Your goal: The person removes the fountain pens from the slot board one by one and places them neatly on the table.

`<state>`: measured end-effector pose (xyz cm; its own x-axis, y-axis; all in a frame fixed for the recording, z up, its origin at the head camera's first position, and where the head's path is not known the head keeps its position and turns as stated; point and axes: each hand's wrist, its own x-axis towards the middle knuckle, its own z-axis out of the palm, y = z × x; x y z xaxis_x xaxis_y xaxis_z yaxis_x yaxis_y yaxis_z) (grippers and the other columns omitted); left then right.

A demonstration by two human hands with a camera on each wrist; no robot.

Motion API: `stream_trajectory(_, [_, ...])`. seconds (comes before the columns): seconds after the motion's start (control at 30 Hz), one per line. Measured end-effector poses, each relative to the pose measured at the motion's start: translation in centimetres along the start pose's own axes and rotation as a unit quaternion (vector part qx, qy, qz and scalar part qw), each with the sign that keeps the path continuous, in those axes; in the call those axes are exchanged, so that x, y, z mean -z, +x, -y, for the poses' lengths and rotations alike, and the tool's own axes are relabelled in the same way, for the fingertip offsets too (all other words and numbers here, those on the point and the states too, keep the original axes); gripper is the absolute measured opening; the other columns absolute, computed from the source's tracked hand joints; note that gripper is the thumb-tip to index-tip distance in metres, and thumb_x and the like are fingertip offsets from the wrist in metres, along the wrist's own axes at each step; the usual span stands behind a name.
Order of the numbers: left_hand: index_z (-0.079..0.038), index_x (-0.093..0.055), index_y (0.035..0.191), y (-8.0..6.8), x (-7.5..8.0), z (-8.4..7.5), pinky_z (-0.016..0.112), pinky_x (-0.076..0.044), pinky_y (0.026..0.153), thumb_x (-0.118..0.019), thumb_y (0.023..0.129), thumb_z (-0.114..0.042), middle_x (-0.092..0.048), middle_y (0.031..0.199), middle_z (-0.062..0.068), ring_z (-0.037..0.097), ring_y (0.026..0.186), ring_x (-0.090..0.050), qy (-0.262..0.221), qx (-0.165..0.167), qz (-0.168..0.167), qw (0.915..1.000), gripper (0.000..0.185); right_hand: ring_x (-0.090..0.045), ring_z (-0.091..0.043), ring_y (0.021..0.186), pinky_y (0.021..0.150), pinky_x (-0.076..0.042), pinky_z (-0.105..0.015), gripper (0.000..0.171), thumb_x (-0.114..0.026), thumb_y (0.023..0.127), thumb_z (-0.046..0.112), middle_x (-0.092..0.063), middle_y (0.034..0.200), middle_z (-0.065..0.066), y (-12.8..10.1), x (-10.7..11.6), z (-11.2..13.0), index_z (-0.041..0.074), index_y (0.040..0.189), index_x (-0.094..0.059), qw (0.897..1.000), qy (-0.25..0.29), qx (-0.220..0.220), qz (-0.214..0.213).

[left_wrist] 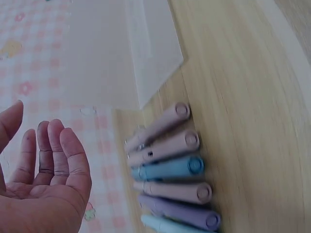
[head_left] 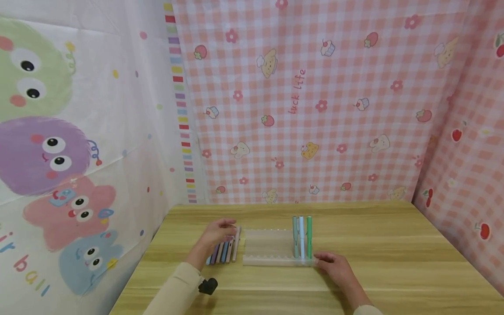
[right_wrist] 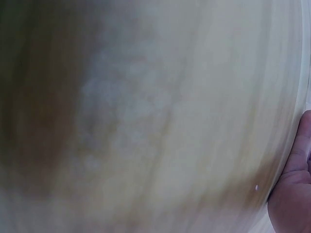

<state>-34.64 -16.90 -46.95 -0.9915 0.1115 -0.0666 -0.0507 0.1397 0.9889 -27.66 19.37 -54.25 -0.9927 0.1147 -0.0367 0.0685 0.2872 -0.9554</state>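
On the wooden table (head_left: 374, 245), the left hand (head_left: 214, 234) rests over a row of pastel pens (head_left: 225, 251) at about nine o'clock from the clear pen tray (head_left: 267, 247). The right hand (head_left: 334, 267) touches the tray's near corner at five o'clock. Three pens (head_left: 301, 236), teal, white and green, lie side by side at the tray's three o'clock end.

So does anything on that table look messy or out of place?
Nothing stands out. Three pens lie straight in the clear tray, and the loose pens lie in a row beside it under the left hand. Nothing spilled or broken.

"luck life" on pink checked backdrop (head_left: 299, 92)
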Motion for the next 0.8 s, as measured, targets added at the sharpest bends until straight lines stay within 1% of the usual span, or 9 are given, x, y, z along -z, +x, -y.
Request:
stream_trajectory(0.1, [0.006,-0.058,0.129,-0.2,-0.8,-0.2,0.048,-0.051,0.094,-0.067,0.093,-0.005,-0.063,0.113,0.016,0.032,0.104,-0.062,-0.001,-0.011,0.016,0.9998,0.039,-0.064,-0.018,0.090,0.075,-0.055,-0.030,0.022,-0.068,0.091,0.003,-0.070,0.107,-0.016,0.0,0.0,0.0,-0.008,0.110,-0.070,1.000,-0.001,0.002,0.000])
stream_trajectory(0.23, [0.006,-0.058,0.128,-0.4,-1.9,-0.4,0.049,-0.050,0.096,-0.066,0.094,-0.005,-0.063,0.110,0.015,0.030,0.101,-0.062,0.000,-0.014,0.035,0.9993,0.037,-0.064,-0.018,0.090,0.075,-0.055,-0.030,0.022,-0.068,0.091,0.003,-0.070,0.107,-0.016,0.0,0.0,-0.1,-0.008,0.110,-0.070,1.000,0.000,0.002,-0.001])
stream_trajectory(0.37, [0.004,-0.060,0.127,-0.7,-3.1,-0.4,0.046,-0.051,0.094,-0.068,0.094,-0.008,-0.064,0.107,0.011,0.024,0.098,-0.064,-0.003,-0.008,0.045,0.9990,0.036,-0.063,-0.017,0.090,0.074,-0.054,-0.029,0.022,-0.068,0.091,0.003,-0.070,0.106,-0.016,0.0,0.0,-0.1,-0.008,0.110,-0.070,1.000,0.000,0.001,-0.001])
stream_trajectory(0.6, [0.007,-0.060,0.123,-0.7,-5.3,0.1,0.038,-0.054,0.088,-0.068,0.092,-0.004,-0.064,0.104,0.010,0.017,0.092,-0.064,-0.014,-0.025,0.074,0.9969,0.034,-0.063,-0.017,0.090,0.074,-0.054,-0.029,0.022,-0.068,0.091,0.004,-0.070,0.106,-0.015,0.1,0.0,-0.3,-0.007,0.110,-0.070,1.000,-0.007,0.004,-0.003])
stream_trajectory(0.8, [0.008,-0.063,0.119,-0.6,-7.7,0.8,0.035,-0.056,0.081,-0.069,0.090,0.001,-0.065,0.100,0.008,0.015,0.087,-0.063,-0.016,-0.026,0.071,0.9970,0.030,-0.064,-0.017,0.089,0.074,-0.055,-0.030,0.022,-0.068,0.091,0.003,-0.070,0.106,-0.016,0.0,0.0,-0.2,-0.008,0.110,-0.070,1.000,-0.004,0.005,-0.003])
